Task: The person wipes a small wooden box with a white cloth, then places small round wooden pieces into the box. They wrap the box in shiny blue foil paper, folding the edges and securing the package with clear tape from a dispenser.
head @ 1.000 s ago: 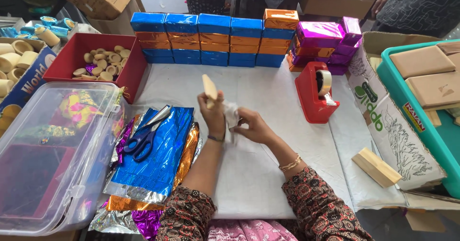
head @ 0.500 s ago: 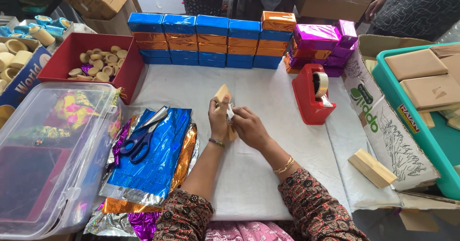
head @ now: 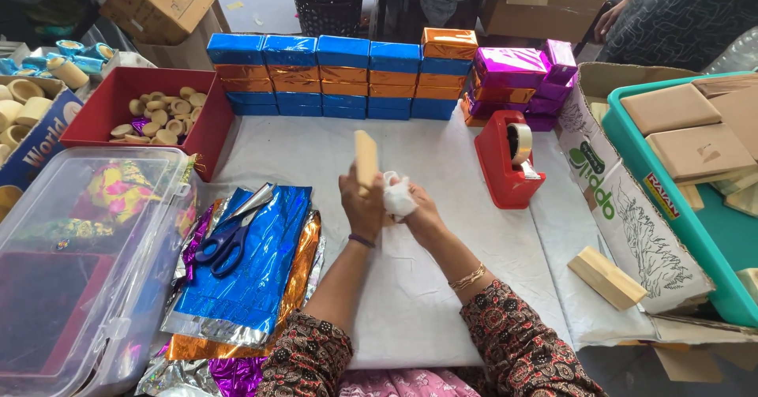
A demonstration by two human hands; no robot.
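White-covered table [head: 442,286], foil sheets [head: 253,263] with scissors [head: 229,235] at left, red tape dispenser [head: 505,160] at right. Above centre: left hand [head: 362,204] gripping upright tan wooden block [head: 365,159]; right hand [head: 422,215] pinching crumpled white cloth [head: 397,197] against it. Risk: block slipping from narrow grip, dropping onto table.

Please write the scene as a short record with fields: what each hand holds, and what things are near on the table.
left hand: holds a flat pale wooden block upright
right hand: holds a crumpled white cloth against the block
left of hands: blue foil sheets with blue scissors on top
right of hands: red tape dispenser
behind: stacked foil-wrapped boxes, blue, orange, purple
surface: white table cover
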